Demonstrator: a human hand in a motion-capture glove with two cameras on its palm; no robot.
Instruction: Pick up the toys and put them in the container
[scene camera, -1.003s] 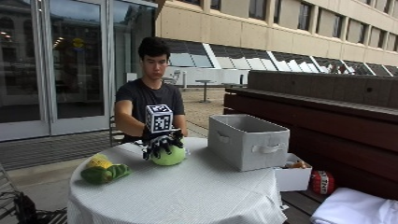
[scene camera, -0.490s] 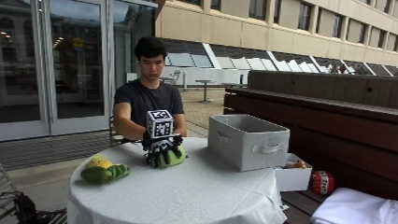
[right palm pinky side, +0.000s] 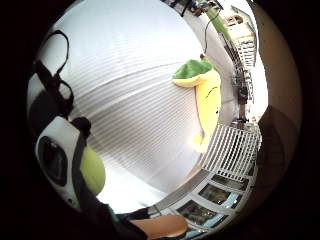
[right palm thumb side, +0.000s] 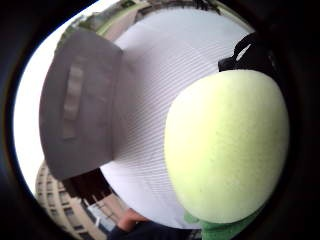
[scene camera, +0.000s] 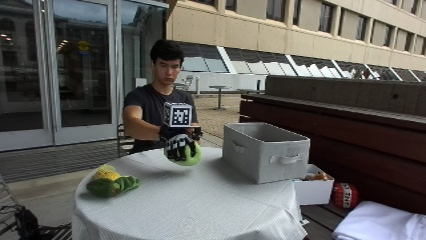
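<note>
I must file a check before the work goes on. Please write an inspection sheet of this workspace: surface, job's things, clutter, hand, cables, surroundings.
Surface: round table under a white ribbed cloth.
Job's things: light green round toy lifted above the cloth; yellow and green plush toy lying near the table's edge; grey fabric container upright on the table, its inside not visible.
Clutter: nothing seen on the table.
Hand: gloved right hand holds the round toy, fingers curled over it.
Cables: nothing seen on the table.
Surroundings: wooden bench beside the table, small white box on it; glass doors behind.
</note>
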